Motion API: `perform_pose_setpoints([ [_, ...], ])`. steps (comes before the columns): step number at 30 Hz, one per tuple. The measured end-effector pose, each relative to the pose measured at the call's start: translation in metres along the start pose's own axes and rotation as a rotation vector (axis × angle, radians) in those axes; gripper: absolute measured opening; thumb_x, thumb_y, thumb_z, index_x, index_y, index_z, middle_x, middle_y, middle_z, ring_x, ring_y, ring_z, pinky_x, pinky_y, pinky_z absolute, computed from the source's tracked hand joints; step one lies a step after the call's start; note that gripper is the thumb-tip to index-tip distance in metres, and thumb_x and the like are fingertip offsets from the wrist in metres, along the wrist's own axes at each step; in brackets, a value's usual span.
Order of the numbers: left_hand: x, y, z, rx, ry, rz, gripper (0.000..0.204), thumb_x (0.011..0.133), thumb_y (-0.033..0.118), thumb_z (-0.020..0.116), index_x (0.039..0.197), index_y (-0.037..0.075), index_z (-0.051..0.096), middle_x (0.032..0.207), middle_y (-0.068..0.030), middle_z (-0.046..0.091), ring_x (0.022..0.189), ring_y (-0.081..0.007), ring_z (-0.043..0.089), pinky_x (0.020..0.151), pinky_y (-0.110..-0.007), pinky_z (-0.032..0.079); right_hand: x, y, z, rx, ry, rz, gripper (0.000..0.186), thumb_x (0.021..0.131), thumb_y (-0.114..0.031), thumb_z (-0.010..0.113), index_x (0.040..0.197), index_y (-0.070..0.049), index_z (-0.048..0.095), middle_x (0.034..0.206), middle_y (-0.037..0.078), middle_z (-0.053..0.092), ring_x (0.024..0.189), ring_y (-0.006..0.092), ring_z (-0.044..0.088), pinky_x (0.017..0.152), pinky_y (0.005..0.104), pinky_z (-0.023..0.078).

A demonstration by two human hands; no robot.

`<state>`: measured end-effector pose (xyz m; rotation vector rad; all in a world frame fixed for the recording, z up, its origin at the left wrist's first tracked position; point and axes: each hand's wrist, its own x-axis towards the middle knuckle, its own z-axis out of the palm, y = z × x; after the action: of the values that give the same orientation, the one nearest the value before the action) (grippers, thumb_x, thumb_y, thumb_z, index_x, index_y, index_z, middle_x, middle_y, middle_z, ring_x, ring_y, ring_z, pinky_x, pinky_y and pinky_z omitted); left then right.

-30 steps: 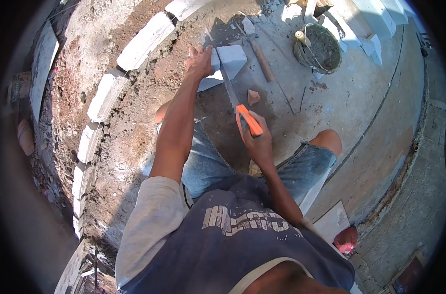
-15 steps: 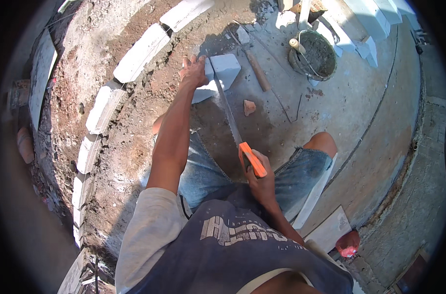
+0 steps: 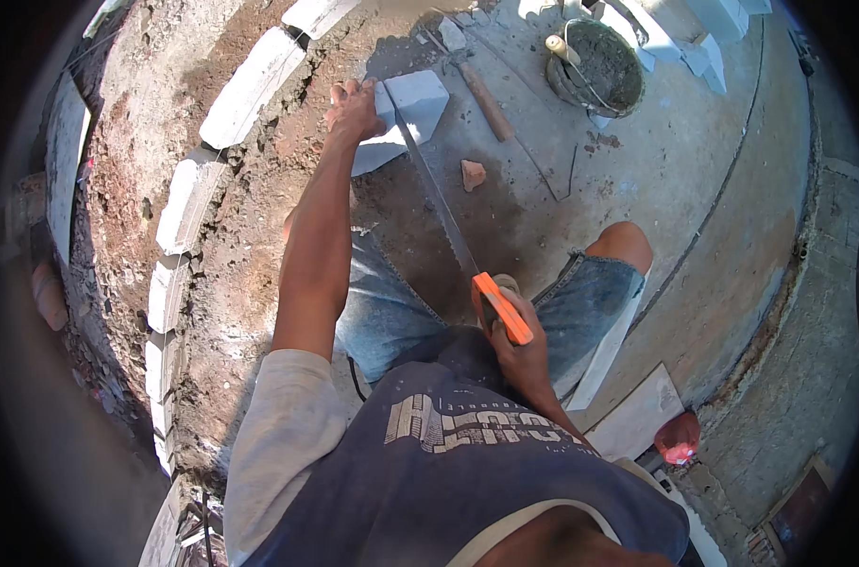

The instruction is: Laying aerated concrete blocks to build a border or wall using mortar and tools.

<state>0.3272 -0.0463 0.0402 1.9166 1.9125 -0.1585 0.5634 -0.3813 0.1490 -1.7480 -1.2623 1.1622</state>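
My left hand grips the top left of a white block on the ground, fingers curved over it. My right hand is closed round the orange handle of a handsaw, low between my bent knees. The long toothed blade crosses the block just right of my left fingers, slanting up and away from me. A small reddish stone lies to the right of the blade, and a wooden-handled tool lies beside the block.
A curved row of white blocks with a string runs along the dirt at left. At upper right stand a bucket of mortar and more white pieces. A thin bent rod lies nearby; a pale board is at lower right.
My right hand has pulled the saw back toward my body, its handle now lower in the picture. My left hand stays on the block; the whole view has shifted slightly.
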Motion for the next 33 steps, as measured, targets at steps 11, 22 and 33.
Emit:
perform_pose_setpoints([
  [11,-0.002,0.01,0.03,0.056,-0.022,-0.1,0.101,0.06,0.027,0.083,0.15,0.027,0.037,0.14,-0.008,0.043,0.132,-0.0382,0.037,0.101,-0.056,0.046,0.089,0.024,0.051,-0.038,0.043,-0.154,0.041,0.088,-0.003,0.061,0.129,-0.005,0.055,0.115,0.018,0.067,0.105,0.0334,0.067,0.089,0.0374,0.052],
  [22,-0.005,0.02,0.044,0.03,0.083,-0.006,0.097,0.062,0.025,0.083,0.148,0.023,0.038,0.137,-0.0089,0.044,0.13,-0.0384,0.039,0.097,-0.056,0.048,0.133,0.007,0.052,-0.01,-0.048,-0.039,0.044,0.089,-0.001,0.057,0.133,-0.003,0.053,0.123,0.018,0.062,0.114,0.0287,0.063,0.091,0.0336,0.049],
  [33,-0.018,0.015,0.012,0.15,-0.025,-0.043,0.081,0.078,0.034,0.077,0.146,0.017,0.037,0.143,-0.01,0.041,0.135,-0.039,0.037,0.102,-0.066,0.038,0.065,-0.025,0.022,0.032,-0.022,-0.074,0.058,0.095,-0.025,0.063,0.142,0.0,0.038,0.111,0.019,0.064,0.096,0.0305,0.063,0.085,0.0387,0.048],
])
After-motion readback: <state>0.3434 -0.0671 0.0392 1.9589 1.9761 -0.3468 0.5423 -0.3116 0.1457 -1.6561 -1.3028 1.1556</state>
